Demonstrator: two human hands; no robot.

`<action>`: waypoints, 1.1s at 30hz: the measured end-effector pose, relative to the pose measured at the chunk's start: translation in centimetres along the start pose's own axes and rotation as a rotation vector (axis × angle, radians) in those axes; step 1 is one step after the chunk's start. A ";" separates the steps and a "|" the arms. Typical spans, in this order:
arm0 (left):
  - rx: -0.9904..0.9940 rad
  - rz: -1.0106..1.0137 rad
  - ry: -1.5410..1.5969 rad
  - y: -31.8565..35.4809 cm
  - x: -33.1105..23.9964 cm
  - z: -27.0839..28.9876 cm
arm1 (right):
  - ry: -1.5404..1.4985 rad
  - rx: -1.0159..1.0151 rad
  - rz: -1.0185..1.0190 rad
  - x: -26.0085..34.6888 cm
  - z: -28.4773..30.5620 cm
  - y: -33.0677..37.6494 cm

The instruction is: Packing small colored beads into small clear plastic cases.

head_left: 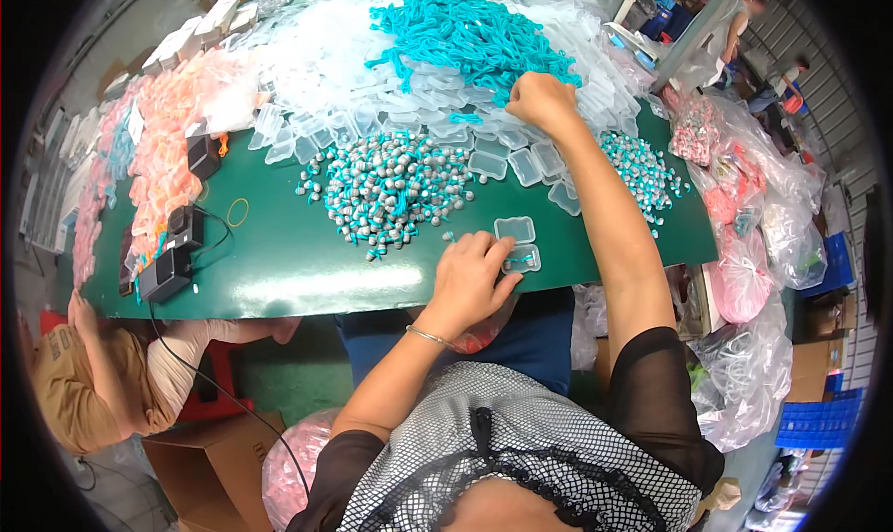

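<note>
On the green table, near its front edge, lies an open clear plastic case [514, 229] with its two halves spread and a small turquoise piece inside. My left hand [470, 279] steadies it, index finger and thumb at its left side. Farther off, my right hand [545, 101] has its fingers curled together at the near edge of a heap of turquoise cords [465, 34]; what is pinched, if anything, is hidden. A mound of small grey banded plugs with turquoise bits [386, 188] sits left of the case. Several empty clear cases [526, 165] lie between my hands.
A large spread of clear cases [307, 67] covers the table's back. More small plugs [642, 174] lie beyond my right forearm. Peach-coloured pieces [167, 151] and black boxes [167, 273] with a cable are on the left, near another person [93, 383]. Filled plastic bags [739, 281] stand right.
</note>
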State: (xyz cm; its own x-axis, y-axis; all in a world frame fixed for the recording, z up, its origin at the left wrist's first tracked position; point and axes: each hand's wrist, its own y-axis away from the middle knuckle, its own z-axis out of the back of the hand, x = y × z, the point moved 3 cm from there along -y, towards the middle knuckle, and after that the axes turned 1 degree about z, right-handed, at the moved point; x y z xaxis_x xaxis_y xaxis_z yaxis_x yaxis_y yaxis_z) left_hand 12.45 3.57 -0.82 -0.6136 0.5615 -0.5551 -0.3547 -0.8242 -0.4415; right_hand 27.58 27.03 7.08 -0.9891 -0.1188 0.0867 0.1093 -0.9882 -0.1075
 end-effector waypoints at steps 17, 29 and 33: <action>-0.020 -0.002 0.028 0.1 0.2 -0.1 | -0.382 -0.358 0.214 -3.3 -0.4 2.2; -0.062 0.040 0.070 0.1 1.0 -0.3 | -0.773 -0.158 0.510 -1.3 -3.5 21.7; -0.022 0.063 0.072 0.0 0.8 -0.4 | -0.584 -0.246 0.609 -0.9 -3.7 22.2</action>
State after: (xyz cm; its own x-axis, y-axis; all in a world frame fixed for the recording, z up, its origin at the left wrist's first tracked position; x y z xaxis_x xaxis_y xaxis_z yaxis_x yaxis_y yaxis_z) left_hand 12.21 4.05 -1.56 -0.5812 0.5136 -0.6312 -0.3012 -0.8564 -0.4194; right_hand 30.55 5.55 0.95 -0.5495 -0.7160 0.4305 0.5109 -0.6957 -0.5050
